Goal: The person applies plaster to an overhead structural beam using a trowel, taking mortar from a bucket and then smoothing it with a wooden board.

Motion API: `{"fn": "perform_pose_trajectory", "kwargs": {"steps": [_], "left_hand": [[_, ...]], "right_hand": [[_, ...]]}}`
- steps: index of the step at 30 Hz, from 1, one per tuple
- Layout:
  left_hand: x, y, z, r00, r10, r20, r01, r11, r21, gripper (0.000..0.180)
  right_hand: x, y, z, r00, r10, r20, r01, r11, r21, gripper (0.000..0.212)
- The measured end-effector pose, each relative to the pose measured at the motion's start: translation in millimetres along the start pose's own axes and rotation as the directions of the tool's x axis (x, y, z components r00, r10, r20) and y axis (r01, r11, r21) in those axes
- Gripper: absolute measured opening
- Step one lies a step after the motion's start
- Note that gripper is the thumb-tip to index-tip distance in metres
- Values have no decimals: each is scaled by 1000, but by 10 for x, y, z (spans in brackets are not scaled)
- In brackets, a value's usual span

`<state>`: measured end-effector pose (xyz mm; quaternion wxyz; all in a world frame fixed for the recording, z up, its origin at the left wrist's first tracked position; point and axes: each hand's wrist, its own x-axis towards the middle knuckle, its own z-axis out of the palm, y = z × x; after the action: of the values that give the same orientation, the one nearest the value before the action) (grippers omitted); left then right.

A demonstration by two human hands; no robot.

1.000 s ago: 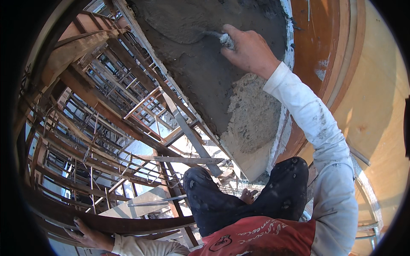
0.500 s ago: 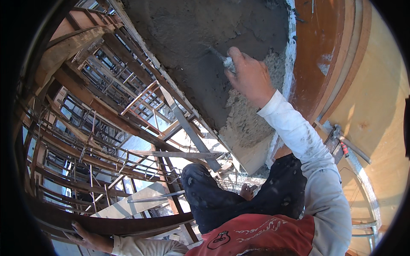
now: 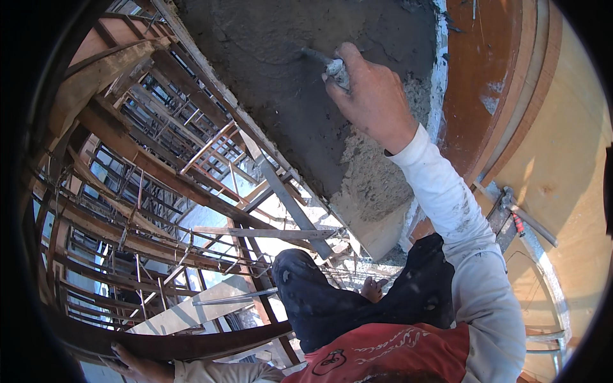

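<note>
Wall surface [image 3: 268, 70]: grey wet mortar spread over the upper centre, darker and smoother at the top, rougher and paler lower right beside the wrist (texture there lumpy, not yet levelled).

Timber formwork [image 3: 504, 83]: reddish-brown curved board right of the mortar, with a paler plywood panel further right; white smears along the shared edge.

Scaffold [image 3: 147, 191]: lattice of wooden poles and metal bars filling the left half, seen from above; ground far below, detail too small to tell.

Legs [image 3: 332, 306]: dark trousers at lower centre, red garment edge beneath, a bare foot between the knees.

Right hand [image 3: 373, 96]: raised against the wall, white sleeve speckled with mortar; grip closed tight around the handle of a trowel [image 3: 322, 60], knuckles outward.

Left hand [image 3: 137, 365]: at the lower edge, fingers curled over a dark curved wooden beam [image 3: 191, 345], grip closed on it for support.

Trowel: blade pressed flat into the wet mortar just left of the fingers, largely coated and hard to separate from the surface.

Change over the last second: hand and tool shifted down the wall and toward the centre of the picture; smooth dark zone now larger, rough patch smaller (judged as a spreading stroke in progress, coverage of the lower right still outstanding).
</note>
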<state>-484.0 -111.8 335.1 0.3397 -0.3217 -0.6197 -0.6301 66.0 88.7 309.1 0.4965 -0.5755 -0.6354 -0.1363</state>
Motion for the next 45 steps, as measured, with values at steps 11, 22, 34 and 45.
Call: {"fn": "perform_pose_trajectory", "kwargs": {"steps": [11, 22, 34, 45], "left_hand": [[-143, 187, 72, 998, -64, 8, 64, 983, -170, 82], [-204, 371, 57, 990, 142, 0, -136, 950, -281, 76], [-184, 238, 46, 997, 75, 5, -72, 971, -229, 75], [7, -203, 79, 998, -14, 56, 26, 975, -221, 83]], "right_hand": [[208, -14, -197, 996, -64, -60, 67, 997, 41, 38], [782, -346, -245, 952, -141, -272, 141, 990, -19, 33], [20, 5, -495, 995, -95, 15, 95, 995, 25, 32], [-1375, 390, 520, 919, 145, 368, -131, 989, -65, 34]]}}
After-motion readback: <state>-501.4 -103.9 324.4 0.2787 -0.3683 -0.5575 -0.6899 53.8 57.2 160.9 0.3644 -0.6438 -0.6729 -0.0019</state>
